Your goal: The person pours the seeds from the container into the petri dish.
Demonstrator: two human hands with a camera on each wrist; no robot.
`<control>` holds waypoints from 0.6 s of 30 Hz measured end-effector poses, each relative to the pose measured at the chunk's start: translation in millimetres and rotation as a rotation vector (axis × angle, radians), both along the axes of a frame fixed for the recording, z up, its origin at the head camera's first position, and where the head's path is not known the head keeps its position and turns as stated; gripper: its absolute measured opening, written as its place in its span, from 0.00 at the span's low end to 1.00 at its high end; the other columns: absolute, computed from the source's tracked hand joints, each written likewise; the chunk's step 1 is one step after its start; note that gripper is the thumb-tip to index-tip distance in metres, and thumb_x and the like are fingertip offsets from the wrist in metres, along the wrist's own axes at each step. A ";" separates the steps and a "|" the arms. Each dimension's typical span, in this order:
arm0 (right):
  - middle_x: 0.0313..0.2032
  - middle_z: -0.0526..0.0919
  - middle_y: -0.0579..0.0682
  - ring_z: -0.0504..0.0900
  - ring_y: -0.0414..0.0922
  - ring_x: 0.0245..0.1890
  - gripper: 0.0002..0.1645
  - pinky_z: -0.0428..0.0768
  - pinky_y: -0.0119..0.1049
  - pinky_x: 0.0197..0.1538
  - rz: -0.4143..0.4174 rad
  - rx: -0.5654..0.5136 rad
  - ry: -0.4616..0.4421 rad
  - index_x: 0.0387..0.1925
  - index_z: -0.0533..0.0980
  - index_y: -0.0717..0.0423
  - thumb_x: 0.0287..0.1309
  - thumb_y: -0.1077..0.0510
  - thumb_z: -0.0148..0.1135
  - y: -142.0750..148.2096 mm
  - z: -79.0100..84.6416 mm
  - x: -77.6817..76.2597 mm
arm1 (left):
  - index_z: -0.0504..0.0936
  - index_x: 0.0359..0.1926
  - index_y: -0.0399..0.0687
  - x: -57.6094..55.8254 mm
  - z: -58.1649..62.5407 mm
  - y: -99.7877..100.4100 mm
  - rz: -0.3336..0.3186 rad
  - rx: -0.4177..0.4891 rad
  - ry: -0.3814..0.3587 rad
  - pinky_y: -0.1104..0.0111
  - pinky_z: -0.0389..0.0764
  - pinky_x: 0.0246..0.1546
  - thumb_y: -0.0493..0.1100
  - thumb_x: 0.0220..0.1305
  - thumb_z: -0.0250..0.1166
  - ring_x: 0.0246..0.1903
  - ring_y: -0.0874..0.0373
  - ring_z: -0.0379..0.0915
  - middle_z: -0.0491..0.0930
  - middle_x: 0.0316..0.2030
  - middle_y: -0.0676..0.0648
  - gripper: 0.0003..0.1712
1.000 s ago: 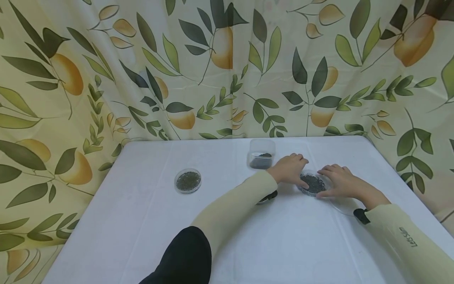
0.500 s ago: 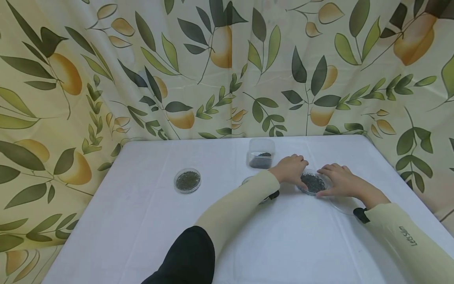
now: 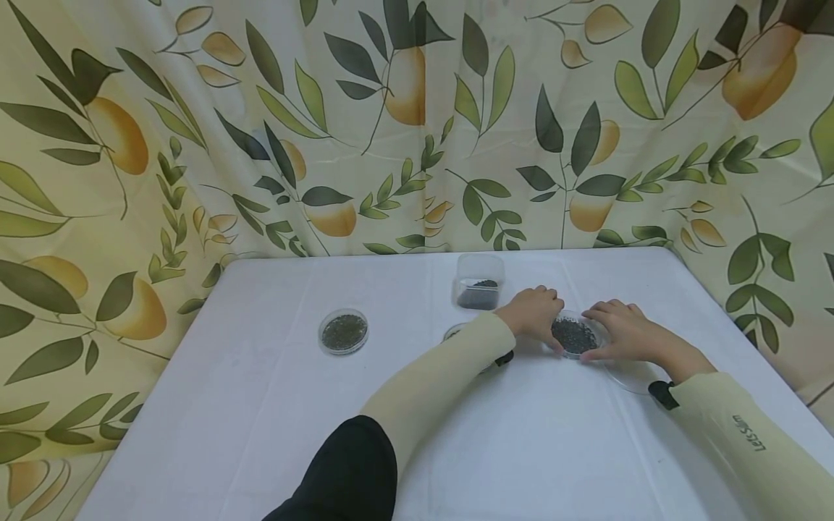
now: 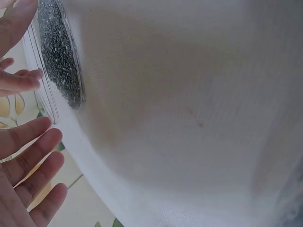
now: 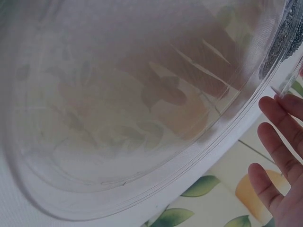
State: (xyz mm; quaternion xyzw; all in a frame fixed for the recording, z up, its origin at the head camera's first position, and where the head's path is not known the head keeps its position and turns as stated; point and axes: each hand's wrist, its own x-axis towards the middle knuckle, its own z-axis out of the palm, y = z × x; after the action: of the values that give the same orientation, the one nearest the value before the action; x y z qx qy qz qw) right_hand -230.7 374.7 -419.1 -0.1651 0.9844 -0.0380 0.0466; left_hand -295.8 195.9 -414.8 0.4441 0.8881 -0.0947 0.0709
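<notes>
A round clear petri dish (image 3: 574, 336) of dark granules stands on the right part of the table, between both hands. My left hand (image 3: 533, 316) grips its left side, thumb at the near rim and fingers toward the far rim. My right hand (image 3: 625, 333) grips the right side, thumb in front and fingers behind. The left wrist view shows a thin clear rim beside the granules (image 4: 60, 61), with fingertips (image 4: 43, 124) right at it and the other fingers spread. In the right wrist view, fingers (image 5: 272, 106) meet a thin clear edge.
A clear empty round dish or lid (image 5: 118, 156) lies under my right wrist. Left on the table is another petri dish (image 3: 343, 332) of dark granules. A clear box (image 3: 479, 282) with dark contents stands behind. My left sleeve (image 3: 443, 369) mostly hides one more dish (image 3: 452, 331).
My left thumb has drawn back slightly from over the granules toward the near rim. The left forearm has shifted a little right, uncovering a dish edge behind the sleeve. The right hand stays in place.
</notes>
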 end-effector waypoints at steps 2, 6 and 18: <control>0.51 0.76 0.67 0.70 0.64 0.53 0.55 0.68 0.64 0.50 0.002 0.001 0.001 0.52 0.74 0.67 0.32 0.28 0.69 0.3 0.1 0.0 | 0.65 0.65 0.57 0.1 -0.3 0.2 -0.011 -0.012 0.019 0.72 0.67 0.61 0.78 0.43 0.60 0.59 0.63 0.62 0.67 0.61 0.56 0.52; 0.51 0.75 0.67 0.70 0.64 0.53 0.55 0.68 0.64 0.50 0.001 0.003 0.002 0.53 0.73 0.67 0.32 0.28 0.70 0.7 -0.4 0.1 | 0.65 0.65 0.56 0.9 0.0 0.3 -0.020 -0.027 0.048 0.71 0.66 0.62 0.79 0.44 0.58 0.60 0.63 0.62 0.66 0.62 0.55 0.52; 0.51 0.75 0.67 0.70 0.64 0.53 0.56 0.67 0.65 0.50 0.006 0.001 0.005 0.54 0.72 0.67 0.32 0.28 0.70 0.5 -0.3 1.9 | 0.67 0.64 0.57 4.5 0.6 -2.3 -0.002 -0.031 0.067 0.71 0.66 0.62 0.79 0.44 0.58 0.59 0.63 0.63 0.67 0.61 0.56 0.51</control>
State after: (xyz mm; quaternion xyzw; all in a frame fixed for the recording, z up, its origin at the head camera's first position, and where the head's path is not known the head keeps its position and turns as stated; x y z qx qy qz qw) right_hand -228.9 375.2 -419.4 -0.1681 0.9841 -0.0368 0.0442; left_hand -291.3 193.6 -414.2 0.4405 0.8879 -0.1234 0.0479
